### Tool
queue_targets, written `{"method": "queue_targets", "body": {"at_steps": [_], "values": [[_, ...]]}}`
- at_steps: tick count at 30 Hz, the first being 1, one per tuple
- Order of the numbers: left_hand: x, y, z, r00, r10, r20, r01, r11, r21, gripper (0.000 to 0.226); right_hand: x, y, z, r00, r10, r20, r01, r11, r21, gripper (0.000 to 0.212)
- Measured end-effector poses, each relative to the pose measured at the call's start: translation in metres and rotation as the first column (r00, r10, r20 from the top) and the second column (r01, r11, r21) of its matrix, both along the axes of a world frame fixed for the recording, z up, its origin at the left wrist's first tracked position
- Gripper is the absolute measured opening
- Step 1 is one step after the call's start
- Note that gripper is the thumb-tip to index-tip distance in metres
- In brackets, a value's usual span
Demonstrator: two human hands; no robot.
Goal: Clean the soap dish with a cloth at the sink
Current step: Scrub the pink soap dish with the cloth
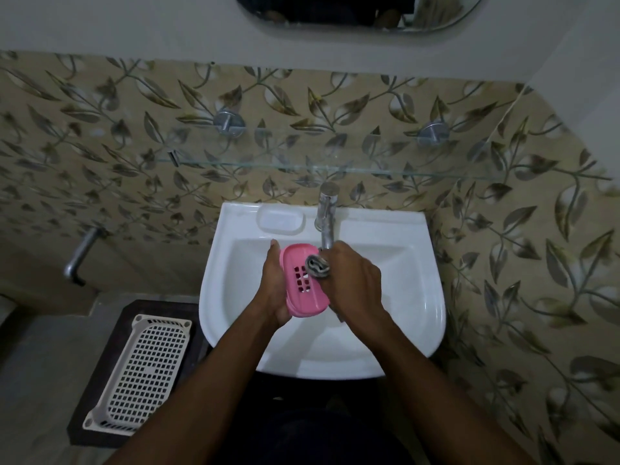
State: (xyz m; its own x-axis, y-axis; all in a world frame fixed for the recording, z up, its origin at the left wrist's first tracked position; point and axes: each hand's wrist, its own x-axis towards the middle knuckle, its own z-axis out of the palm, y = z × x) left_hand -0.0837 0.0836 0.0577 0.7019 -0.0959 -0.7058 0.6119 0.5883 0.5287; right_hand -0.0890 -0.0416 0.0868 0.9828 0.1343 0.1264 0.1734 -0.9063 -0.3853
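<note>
— Where's the soap dish right now?

— The pink soap dish (303, 280) is up over the bowl of the white sink (419, 297), cradled in the left hand (273, 290). The palm is under its left side, the fingers wrap its far edge, and the dish's slotted face is turned up toward the camera.

— And the other hand?

— The right hand (352, 280) is closed around a bunched grey cloth (317, 266). The cloth is pressed onto the upper right part of the dish, right next to the drain slots. A bit more of the cloth seems to hang below the hand near the dish's lower right corner, though it's dim there and I can't be sure.

— Is the tap close?

— Yes, the metal tap (327, 213) stands at the back rim, and its spout ends just above the right hand's knuckles. I can't tell whether water is running.

— Anything else around?

— A glass shelf (335, 166) crosses the leaf-patterned tiles above the tap, with the lower edge of a mirror (352, 15) higher up. Down to the left of the sink, a cream plastic basket (141, 374) with a grid bottom lies on a dark stand.
</note>
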Motion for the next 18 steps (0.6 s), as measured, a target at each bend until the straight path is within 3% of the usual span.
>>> {"method": "queue_targets", "body": {"at_steps": [5,10,18], "values": [[0.001,-0.007,0.001,0.999,0.009,0.044,-0.008,1.0,-0.023,0.074,0.019,0.009,0.006,0.997,0.005,0.08,-0.002,0.999,-0.033,0.016],[0.003,0.005,-0.001,1.0,-0.005,-0.007,0.005,1.0,0.011,0.078,-0.007,0.003,-0.006,0.993,0.114,-0.023,-0.116,0.989,-0.094,0.019],[-0.001,-0.007,-0.004,0.994,-0.045,0.101,0.043,0.999,0.024,0.069,0.02,0.014,0.001,0.997,-0.045,0.064,0.05,0.996,-0.073,0.017]]}}
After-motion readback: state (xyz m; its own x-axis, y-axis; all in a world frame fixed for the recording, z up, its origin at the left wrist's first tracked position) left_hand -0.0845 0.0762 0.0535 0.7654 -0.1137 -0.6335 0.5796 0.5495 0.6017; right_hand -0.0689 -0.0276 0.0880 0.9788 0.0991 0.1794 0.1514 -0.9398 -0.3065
